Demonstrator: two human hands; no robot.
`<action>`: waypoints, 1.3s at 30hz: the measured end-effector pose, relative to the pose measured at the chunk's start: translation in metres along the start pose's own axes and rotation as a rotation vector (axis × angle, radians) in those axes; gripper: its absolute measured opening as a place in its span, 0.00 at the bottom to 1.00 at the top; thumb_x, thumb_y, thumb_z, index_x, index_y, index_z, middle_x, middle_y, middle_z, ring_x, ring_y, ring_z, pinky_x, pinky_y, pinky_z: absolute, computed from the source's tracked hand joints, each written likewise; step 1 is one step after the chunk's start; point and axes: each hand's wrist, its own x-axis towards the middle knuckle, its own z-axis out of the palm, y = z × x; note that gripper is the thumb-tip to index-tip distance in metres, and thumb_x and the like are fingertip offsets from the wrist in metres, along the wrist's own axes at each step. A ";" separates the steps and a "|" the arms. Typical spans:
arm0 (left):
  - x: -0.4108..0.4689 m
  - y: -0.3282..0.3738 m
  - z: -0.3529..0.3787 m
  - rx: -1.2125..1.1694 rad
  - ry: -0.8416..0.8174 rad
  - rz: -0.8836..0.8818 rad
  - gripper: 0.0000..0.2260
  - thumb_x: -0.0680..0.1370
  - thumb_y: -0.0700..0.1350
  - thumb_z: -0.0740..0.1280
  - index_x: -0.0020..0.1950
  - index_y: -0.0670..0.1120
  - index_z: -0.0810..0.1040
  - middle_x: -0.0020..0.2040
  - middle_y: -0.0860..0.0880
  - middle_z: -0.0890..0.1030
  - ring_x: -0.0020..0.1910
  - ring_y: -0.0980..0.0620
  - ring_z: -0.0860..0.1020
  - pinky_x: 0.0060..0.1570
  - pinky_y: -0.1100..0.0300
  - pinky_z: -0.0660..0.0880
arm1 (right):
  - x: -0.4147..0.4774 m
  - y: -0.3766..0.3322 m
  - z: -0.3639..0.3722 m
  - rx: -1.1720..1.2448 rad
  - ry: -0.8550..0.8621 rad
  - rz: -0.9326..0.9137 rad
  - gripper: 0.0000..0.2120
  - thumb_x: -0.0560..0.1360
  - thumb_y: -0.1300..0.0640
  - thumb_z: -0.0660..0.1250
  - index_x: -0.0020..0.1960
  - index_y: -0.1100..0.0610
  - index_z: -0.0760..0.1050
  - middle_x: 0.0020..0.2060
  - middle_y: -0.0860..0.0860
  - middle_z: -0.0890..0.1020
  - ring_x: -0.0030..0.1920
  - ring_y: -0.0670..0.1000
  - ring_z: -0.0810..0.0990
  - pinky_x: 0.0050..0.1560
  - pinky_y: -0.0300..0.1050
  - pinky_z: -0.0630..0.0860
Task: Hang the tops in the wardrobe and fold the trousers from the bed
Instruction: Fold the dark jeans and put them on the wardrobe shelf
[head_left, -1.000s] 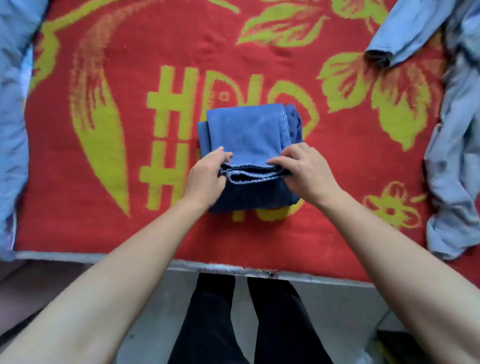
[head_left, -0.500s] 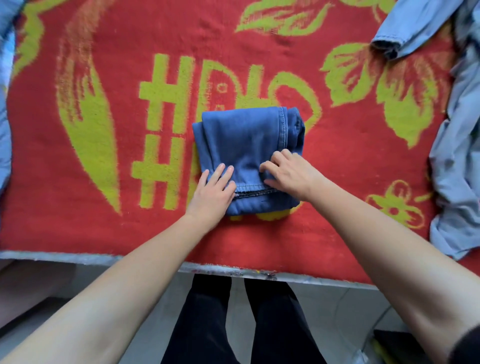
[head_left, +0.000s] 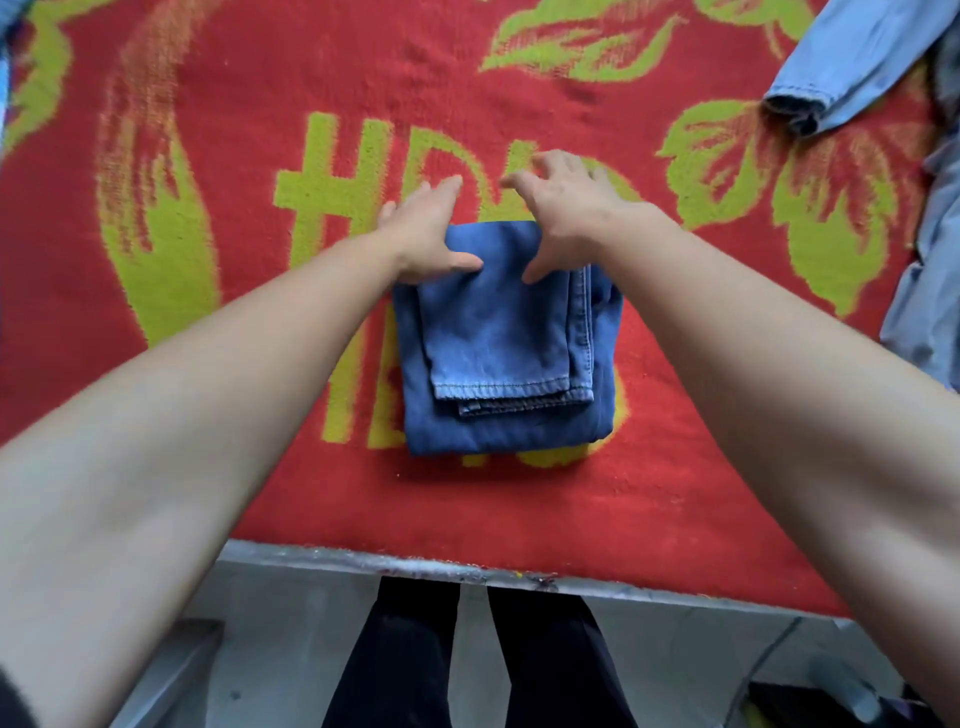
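Folded into a compact block at the middle of the blanket (head_left: 249, 67), across its yellow lettering: the jeans (head_left: 498, 332), hems (head_left: 514, 395) stacked toward the blanket's near edge, closed fold toward its far side. Over that far fold, the left hand (head_left: 426, 234), spread flat, fingers straight and reaching past the denim over the blanket, thumb resting on the top layer, gripping nothing. Beside it, the right hand (head_left: 566, 208), likewise unclenched, fingers splayed and loosely bent, blurred, thumb tip touching the cloth, closing on nothing visible. Looks like the smoothing or squaring-off end of this fold, with the block nearly done. Reads as thick, soft denim: fairly heavy for its bulk, limp rather than stiff, not slippery, not fragile, but ready to fall open in layers if lifted by the top flap alone. Best taken from both sides of the block, fingers slid under the bottom layer off the blanket and thumbs clamped on top, or scooped under the closed fold, keeping the hems shut. Worth avoiding: a pinch at the loose hems, likely to undo everything. At the blanket's far right corner, a pale blue shirt (head_left: 852, 62), cuff pointing inward, not yet hung.
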 end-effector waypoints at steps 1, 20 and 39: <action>0.007 0.001 -0.004 -0.021 -0.091 -0.017 0.48 0.72 0.58 0.74 0.80 0.44 0.47 0.79 0.43 0.57 0.78 0.45 0.56 0.75 0.48 0.56 | 0.006 0.000 0.003 0.011 -0.091 0.025 0.56 0.60 0.41 0.81 0.79 0.50 0.55 0.76 0.59 0.60 0.77 0.61 0.57 0.73 0.61 0.61; -0.069 0.021 0.067 0.212 -0.031 -0.035 0.27 0.71 0.44 0.67 0.70 0.53 0.73 0.73 0.47 0.68 0.77 0.45 0.56 0.72 0.40 0.57 | -0.044 -0.028 0.049 0.024 -0.168 0.053 0.30 0.65 0.52 0.75 0.66 0.45 0.74 0.56 0.53 0.81 0.55 0.59 0.80 0.46 0.48 0.77; -0.330 0.061 -0.211 0.306 0.838 -0.012 0.24 0.66 0.38 0.69 0.63 0.47 0.79 0.49 0.47 0.84 0.43 0.41 0.83 0.34 0.52 0.79 | -0.278 -0.158 -0.216 -0.068 0.670 -0.009 0.25 0.71 0.55 0.67 0.67 0.47 0.70 0.52 0.49 0.81 0.48 0.56 0.82 0.42 0.46 0.72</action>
